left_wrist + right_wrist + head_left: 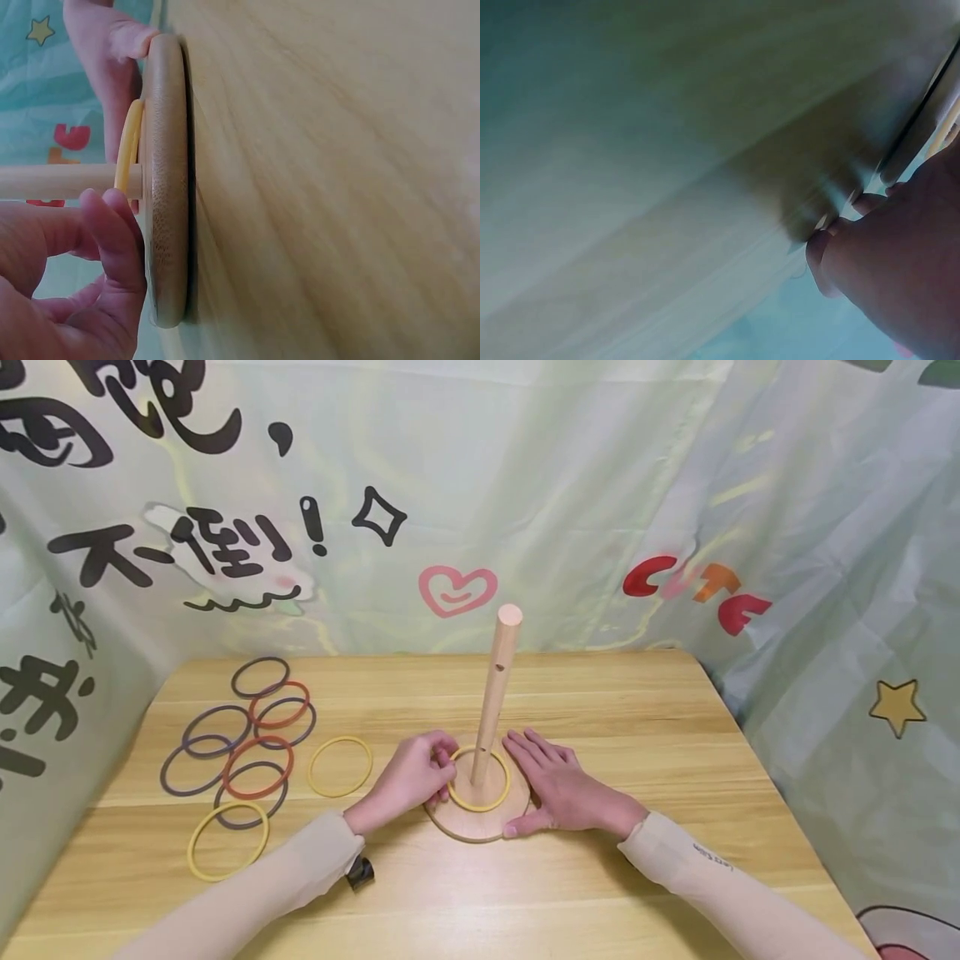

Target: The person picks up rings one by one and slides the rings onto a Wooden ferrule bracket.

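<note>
Pinching yellow ring, tilted round post, with left hand; touching base with straight-fingered right hand. Could catch on post if released unevenly; could skid base if nudged.

Tabletop: shows light wood, with grain running side to side.
Back cloth: hangs pale green in soft creases beyond the far edge.
Black characters: spread large across the left part.
Pink heart: bears a smile line inside.
"CUTE" lettering: slants down rightward, mostly red and orange.
Right cloth: carries a yellow star.
Light: leaves a pale sheen nearest the camera.
</note>
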